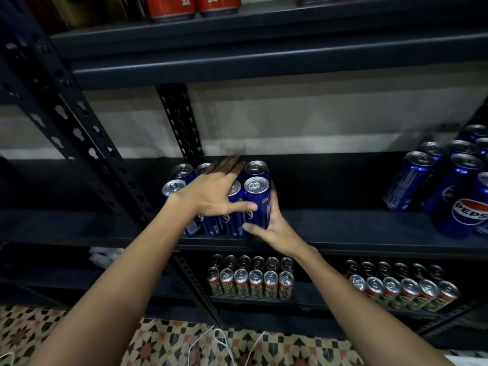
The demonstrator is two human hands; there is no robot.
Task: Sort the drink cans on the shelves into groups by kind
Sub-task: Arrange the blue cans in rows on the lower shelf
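Gripping a tall, glossy blue can (257, 202) with a silver pull-tab top in the right hand (274, 228), fingers curled round its side, at the front right of a small blue cluster (211, 196) on the middle shelf (343, 228). Laying the left hand (214, 192) flat, fingers straight, across the cluster's tops. Standing well apart to the right: more blue Pepsi cans (449, 178).
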